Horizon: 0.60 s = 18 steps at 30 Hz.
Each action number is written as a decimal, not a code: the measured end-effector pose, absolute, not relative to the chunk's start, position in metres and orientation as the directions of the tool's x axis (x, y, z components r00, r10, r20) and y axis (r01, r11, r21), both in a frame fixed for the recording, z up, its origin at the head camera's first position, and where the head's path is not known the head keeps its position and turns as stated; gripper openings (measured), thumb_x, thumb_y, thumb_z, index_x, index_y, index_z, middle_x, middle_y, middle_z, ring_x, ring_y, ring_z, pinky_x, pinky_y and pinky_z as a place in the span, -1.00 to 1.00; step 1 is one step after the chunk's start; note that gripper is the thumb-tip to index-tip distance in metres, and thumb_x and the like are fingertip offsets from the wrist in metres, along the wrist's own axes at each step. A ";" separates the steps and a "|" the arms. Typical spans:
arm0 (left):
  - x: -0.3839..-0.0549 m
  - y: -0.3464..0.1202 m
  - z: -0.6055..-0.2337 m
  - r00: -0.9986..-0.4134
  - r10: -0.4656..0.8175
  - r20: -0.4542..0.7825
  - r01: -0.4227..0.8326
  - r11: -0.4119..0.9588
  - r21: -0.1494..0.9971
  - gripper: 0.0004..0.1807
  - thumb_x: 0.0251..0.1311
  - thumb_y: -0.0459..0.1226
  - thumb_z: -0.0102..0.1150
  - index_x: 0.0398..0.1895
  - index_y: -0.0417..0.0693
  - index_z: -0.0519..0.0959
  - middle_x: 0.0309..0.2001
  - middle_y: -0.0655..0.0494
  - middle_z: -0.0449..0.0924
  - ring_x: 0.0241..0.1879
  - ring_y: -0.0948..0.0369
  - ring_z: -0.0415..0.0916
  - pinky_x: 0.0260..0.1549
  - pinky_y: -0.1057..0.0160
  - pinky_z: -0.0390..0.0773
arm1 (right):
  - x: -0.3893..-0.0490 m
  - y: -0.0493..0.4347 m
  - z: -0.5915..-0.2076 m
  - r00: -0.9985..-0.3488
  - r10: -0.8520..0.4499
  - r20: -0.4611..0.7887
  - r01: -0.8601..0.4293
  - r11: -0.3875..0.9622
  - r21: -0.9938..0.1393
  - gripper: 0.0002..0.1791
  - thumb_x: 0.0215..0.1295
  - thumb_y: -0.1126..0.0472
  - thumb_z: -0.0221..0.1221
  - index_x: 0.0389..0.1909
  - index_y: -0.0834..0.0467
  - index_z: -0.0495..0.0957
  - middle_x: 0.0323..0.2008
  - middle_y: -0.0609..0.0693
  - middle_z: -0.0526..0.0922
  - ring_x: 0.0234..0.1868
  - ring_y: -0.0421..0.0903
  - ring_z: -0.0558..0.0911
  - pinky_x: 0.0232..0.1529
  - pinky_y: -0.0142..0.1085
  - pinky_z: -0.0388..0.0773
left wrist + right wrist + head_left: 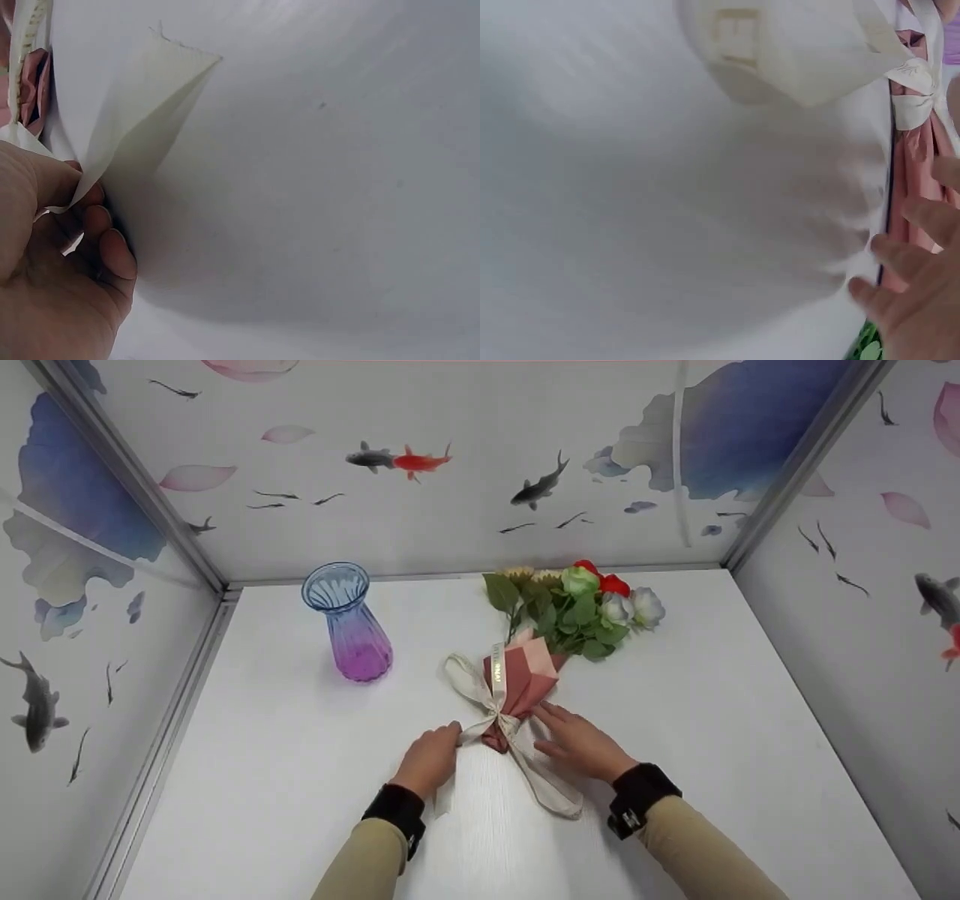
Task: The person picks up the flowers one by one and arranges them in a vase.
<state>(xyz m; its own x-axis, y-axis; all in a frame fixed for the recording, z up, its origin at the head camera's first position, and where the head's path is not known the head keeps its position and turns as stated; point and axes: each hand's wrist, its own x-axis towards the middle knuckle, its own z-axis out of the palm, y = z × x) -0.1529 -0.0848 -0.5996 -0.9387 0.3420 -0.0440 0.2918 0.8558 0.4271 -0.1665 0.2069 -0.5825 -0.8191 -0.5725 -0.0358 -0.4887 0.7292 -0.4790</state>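
Note:
A bouquet of flowers point(577, 607) in pink wrapping paper point(525, 679) lies on the white table, blooms toward the back wall. Round its narrow lower end a cream ribbon point(545, 780) is tied in a knot with loops. My left hand point(427, 759) pinches one tail of that ribbon between thumb and fingers; its frayed end point(161, 82) sticks out past the fingers in the left wrist view. On the other side, my right hand point(581, 742) has its fingers spread, with the fingertips point(889, 255) right at the wrapping's edge.
A blue-to-purple glass vase point(347, 622) stands at the back left of the table point(262, 780). Walls point(450, 525) printed with fish and petals close off the back and both sides, joined by metal corner posts.

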 end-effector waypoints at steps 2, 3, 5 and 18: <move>-0.152 -0.084 -0.597 -0.939 0.340 -0.058 0.285 0.860 0.423 -0.91 0.41 -0.45 0.00 -0.11 -0.20 0.48 -0.25 -0.19 0.63 -0.21 -0.19 0.61 -0.22 -0.15 0.60 | -0.170 0.203 -0.579 -0.804 -0.592 0.057 -0.559 0.719 -0.413 -0.28 0.48 0.14 0.21 0.54 0.25 0.21 0.53 0.32 0.19 0.49 0.36 0.23 0.38 0.27 0.28; -0.152 -0.084 -0.596 -0.939 0.338 -0.066 0.281 0.862 0.422 -0.88 0.41 -0.44 0.00 -0.07 -0.21 0.49 -0.22 -0.20 0.64 -0.19 -0.19 0.61 -0.19 -0.15 0.60 | -0.172 0.201 -0.577 -0.794 -0.602 0.086 -0.584 0.715 -0.385 -0.27 0.45 0.19 0.23 0.55 0.24 0.20 0.55 0.31 0.16 0.51 0.37 0.19 0.39 0.28 0.27; -0.151 -0.084 -0.595 -0.939 0.336 -0.076 0.276 0.865 0.420 -0.85 0.42 -0.44 -0.01 -0.03 -0.22 0.49 -0.18 -0.21 0.64 -0.17 -0.20 0.60 -0.17 -0.16 0.60 | -0.175 0.196 -0.575 -0.765 -0.632 0.122 -0.632 0.702 -0.329 -0.23 0.40 0.28 0.26 0.56 0.21 0.18 0.58 0.26 0.11 0.54 0.38 0.11 0.40 0.32 0.21; -0.150 -0.083 -0.591 -0.935 0.340 -0.098 0.278 0.878 0.389 -0.80 0.43 -0.43 -0.04 0.03 -0.18 0.48 -0.14 -0.18 0.63 -0.14 -0.19 0.58 -0.16 -0.15 0.60 | -0.190 0.172 -0.573 -0.628 -0.768 0.126 -0.778 0.620 -0.103 -0.36 0.47 0.46 -0.01 0.55 0.19 0.22 0.55 0.13 0.23 0.55 0.25 0.17 0.49 0.11 0.21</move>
